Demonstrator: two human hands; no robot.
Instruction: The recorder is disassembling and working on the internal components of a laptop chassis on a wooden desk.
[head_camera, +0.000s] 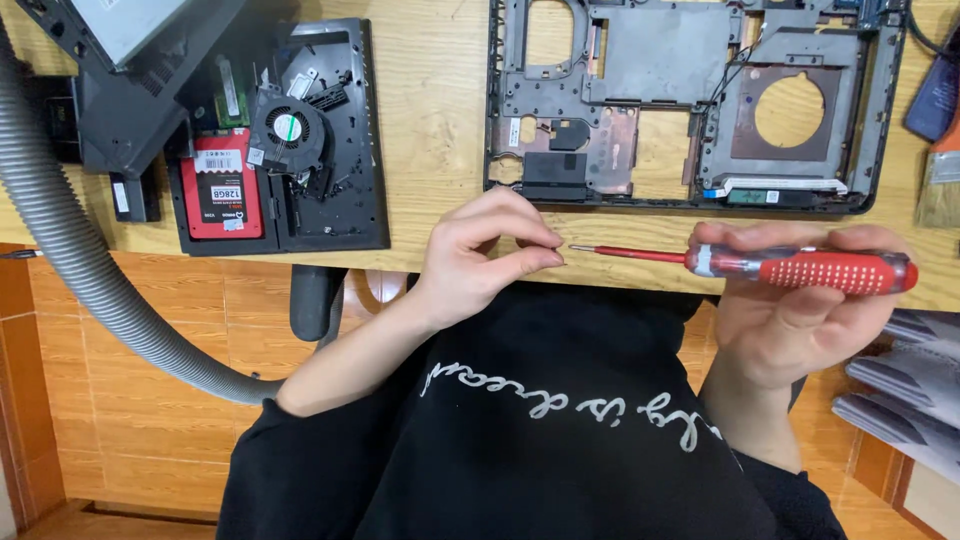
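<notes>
the person sits at the edge of a wooden table (430, 120), both hands held just off its near side over a black sweatshirt (540, 430) with pale script across it. the right hand (790, 320) is wrapped around a red-handled screwdriver (780, 267), holding it level with its thin shaft pointing to the left. the left hand (480, 255) has its thumb and forefinger pinched together right at the screwdriver's tip; whether something tiny sits between them is too small to tell.

just beyond the hands, on the table, lies a stripped laptop base shell (690, 100), grey and open, with a round cut-out on its right side. further left sits a black tray-like cover (330, 200) holding a small cooling fan (288, 130), a green memory stick (230, 92) and a red solid-state drive (220, 185). a grey ribbed hose (70, 250) curves down past the table's left end. at the far right edge a brush (942, 180) rests on the table, and folded papers (905, 380) lie lower down.
</notes>
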